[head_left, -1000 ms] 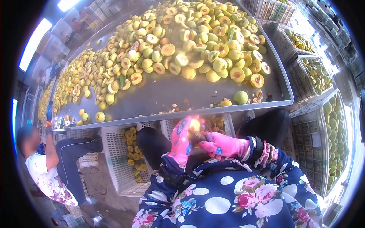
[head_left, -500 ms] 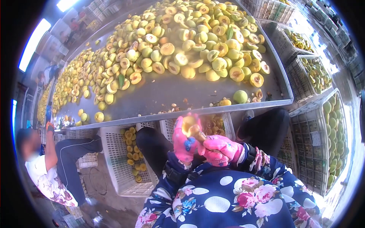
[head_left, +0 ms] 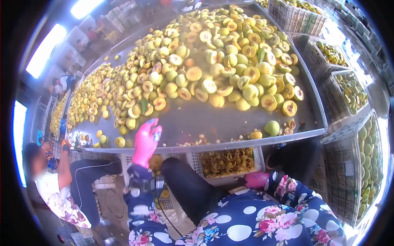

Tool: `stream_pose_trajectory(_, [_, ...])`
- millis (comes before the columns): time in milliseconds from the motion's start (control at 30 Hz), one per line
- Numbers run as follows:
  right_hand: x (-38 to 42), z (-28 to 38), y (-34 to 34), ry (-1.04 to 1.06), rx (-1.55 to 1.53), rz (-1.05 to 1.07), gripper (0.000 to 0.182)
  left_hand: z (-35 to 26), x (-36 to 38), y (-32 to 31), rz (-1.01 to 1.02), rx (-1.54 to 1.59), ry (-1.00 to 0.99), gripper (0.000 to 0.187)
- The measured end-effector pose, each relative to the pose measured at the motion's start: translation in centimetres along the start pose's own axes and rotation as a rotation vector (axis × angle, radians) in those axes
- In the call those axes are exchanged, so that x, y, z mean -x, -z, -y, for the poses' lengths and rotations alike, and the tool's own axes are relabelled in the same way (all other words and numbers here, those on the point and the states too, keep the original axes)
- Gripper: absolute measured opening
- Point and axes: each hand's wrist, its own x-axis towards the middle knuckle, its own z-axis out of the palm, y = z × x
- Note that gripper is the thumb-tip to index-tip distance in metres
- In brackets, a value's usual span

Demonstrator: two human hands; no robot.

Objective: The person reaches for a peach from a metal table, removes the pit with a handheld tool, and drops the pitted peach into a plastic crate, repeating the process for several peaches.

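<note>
My left hand [head_left: 147, 141], in a pink glove, is raised over the near rim of the metal table [head_left: 213, 145]. Its fingers are apart, and no fruit shows in them. Closest to it are the green-yellow peach halves [head_left: 159, 103] heaped on the tabletop, many with brown centres. Low by my lap, my right hand [head_left: 257, 180], also gloved in pink, is closed. A small tan hand tool [head_left: 238, 190] shows partly at its fingers; the rest is hidden. Between my knees a white crate [head_left: 258, 159] holds brownish fruit scraps and pits [head_left: 225, 162].
A whole green fruit [head_left: 271, 128] and loose pits lie near the table's front edge. Crates of cut fruit [head_left: 349, 172] line the right side. Below my left arm is another crate [head_left: 174, 203] with fruit. A co-worker [head_left: 55, 186] sits to the left.
My hands have separated. The left has moved left to the table edge and no longer shows the peach half it held. The right has dropped towards my lap. The view has shifted slightly.
</note>
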Motion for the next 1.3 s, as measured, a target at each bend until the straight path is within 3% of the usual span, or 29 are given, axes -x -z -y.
stream_pose_trajectory(67, [1.2,5.3,6.8,-0.257,-0.344,-0.11,0.036,0.9,-5.0,-2.5,0.048,-0.102,-0.076,0.042])
stream_pose_trajectory(167, [1.4,6.8,11.2,-0.471,-0.844,0.02,0.036,2.7,-11.7,-7.6,0.013,-0.355,-0.178,0.046])
stream_pose_trajectory(233, [1.7,6.3,11.5,-0.473,-0.966,-0.028,0.037,3.3,-13.7,-10.4,-0.047,-0.516,-0.271,0.049])
stream_pose_trajectory(267, [2.2,6.8,12.3,-0.531,-0.874,-0.018,0.037,3.1,-14.2,-11.4,-0.074,-0.608,-0.238,0.047])
stream_pose_trajectory(367, [2.6,7.1,13.3,-0.603,-0.802,-0.004,0.028,1.9,-14.0,-12.1,-0.087,-0.518,-0.128,0.041])
stream_pose_trajectory(400, [2.6,6.9,13.1,-0.589,-0.808,-0.009,0.028,2.5,-13.8,-12.3,-0.101,-0.483,-0.186,0.038])
stream_pose_trajectory(567, [2.3,7.2,13.1,-0.553,-0.841,-0.011,0.029,4.6,-12.8,-13.4,0.095,0.267,0.163,0.037])
stream_pose_trajectory(667, [3.6,8.4,14.2,-0.565,-0.996,-0.072,0.029,0.6,-10.2,-11.5,0.192,0.586,0.328,0.032])
stream_pose_trajectory(767, [4.8,8.8,14.1,-0.46,-1.05,-0.186,0.028,0.6,-6.6,-9.8,0.303,1.252,0.483,0.032])
stream_pose_trajectory(867, [5.4,11.3,18.1,-0.424,-1.153,-0.202,0.026,-5.9,-0.9,-8.4,0.32,1.683,0.643,0.038])
stream_pose_trajectory(967, [5.2,13.2,20.2,-0.373,-1.137,-0.291,0.025,-8.3,2.9,-8.7,0.235,2.002,0.745,0.046])
stream_pose_trajectory(1133, [5.2,15.9,23.0,-0.227,-0.873,-0.338,0.028,-8.6,7.6,-10.0,0.362,1.959,0.589,0.05])
stream_pose_trajectory(1300, [4.5,17.3,23.3,-0.137,-0.704,-0.379,0.026,-9.9,10.1,-10.9,0.323,1.709,0.587,0.053])
